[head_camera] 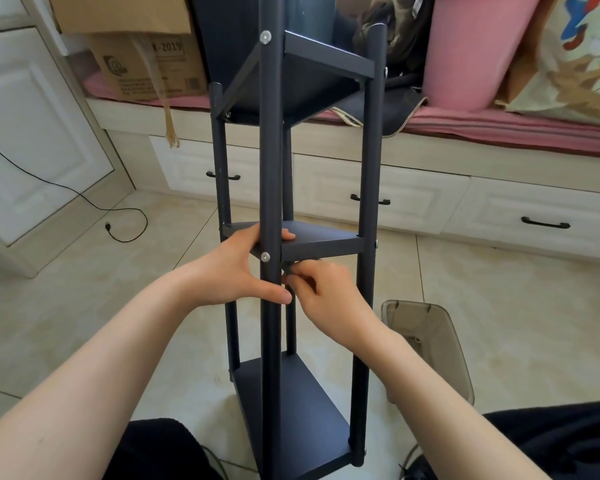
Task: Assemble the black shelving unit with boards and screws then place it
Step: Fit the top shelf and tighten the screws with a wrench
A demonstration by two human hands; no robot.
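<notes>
the black shelving unit stands upright on the pale tiled floor, between the person's knees and in front of a long white drawer bench. it is made of four round dark posts and three flat black boards. the near post runs through the middle of the view, from the top edge down to the bottom edge. it shows two silver screw heads, one high and one at the middle board. the top board is seen from below, the middle board almost from the side, and the bottom board from above.

the left hand holds the unit at the middle level: its fingers curl over the top of the middle board and its thumb lies across the near post below the screw. the right hand is just under the middle board, right of the near post, with curled fingers that pinch a small dark part; what this part is, i cannot tell.

near right on the floor stands a smoky clear plastic bin. far left, cardboard boxes rest on the bench's pink cushion.
</notes>
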